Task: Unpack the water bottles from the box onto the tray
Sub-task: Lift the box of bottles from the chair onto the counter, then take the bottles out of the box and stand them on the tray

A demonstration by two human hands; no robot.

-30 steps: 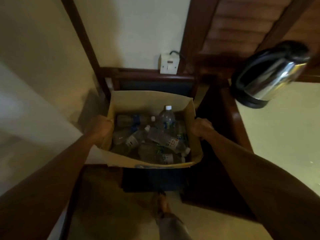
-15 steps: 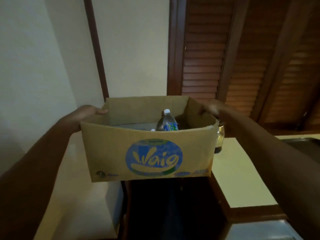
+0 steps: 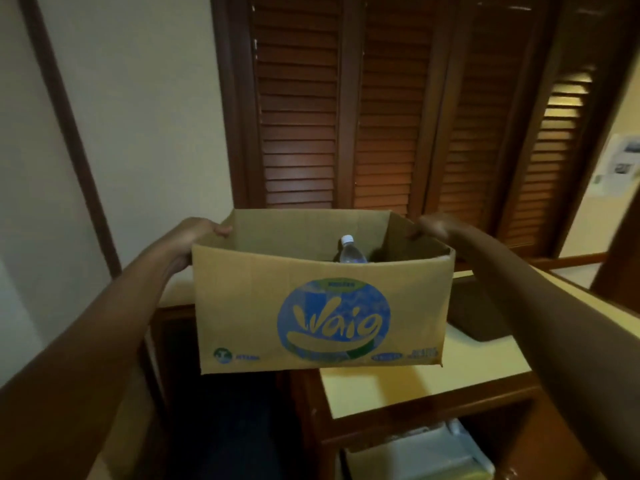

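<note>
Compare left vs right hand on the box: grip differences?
The left hand grips the left wall of the box with its fingertips plainly curled over the rim; the right hand holds the right wall but is blurred, fingers indistinct. The left hand sits nearer the camera, the right nearer the far corner. Both hold the top edge.

Left grip, right grip clasped, arms outstretched.

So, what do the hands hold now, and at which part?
Both hold the cardboard box. The left hand grips the top edge of its left side wall, and the right hand grips the top edge of its right side wall.
</note>
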